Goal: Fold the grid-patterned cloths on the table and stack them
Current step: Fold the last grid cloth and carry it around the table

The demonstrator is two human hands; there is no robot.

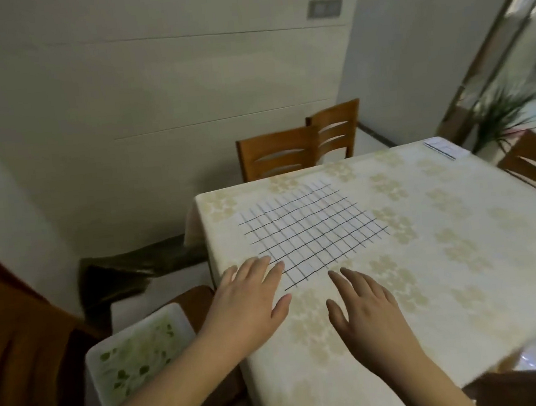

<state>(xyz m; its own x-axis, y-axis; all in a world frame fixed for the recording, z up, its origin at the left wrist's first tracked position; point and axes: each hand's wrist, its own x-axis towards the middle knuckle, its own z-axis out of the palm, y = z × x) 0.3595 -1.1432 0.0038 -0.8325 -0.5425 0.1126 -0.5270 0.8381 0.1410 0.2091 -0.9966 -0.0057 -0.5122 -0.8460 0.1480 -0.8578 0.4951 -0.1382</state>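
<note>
A grid-patterned cloth lies spread flat on the table, near its far-left corner. It sits turned at an angle to the table edges: its nearest corner points toward the person, between the two hands, and its long axis, if it has one, runs from that near corner up and away to the right; the wide lens bends the shape, so I cannot tell whether it is square or slightly oblong. The cloth is white with thin dark lines crossing in small squares, and it lies smooth, in a single layer as far as can be seen.

The left hand reaches over the table's left edge, palm down, fingers straight and a little spread, fingertips at the cloth's near-left edge; whether they press it or only hover cannot be told. The right hand is palm down over the bare tablecloth just short of the near corner, fingers loosely extended and apart, holding nothing.

At the table's far right corner lies a second folded white cloth, small and blurred, its pattern hard to make out. Two wooden chairs stand beyond the table, another is cut off at the right edge, and a cushion with green print rests on a seat at left.
</note>
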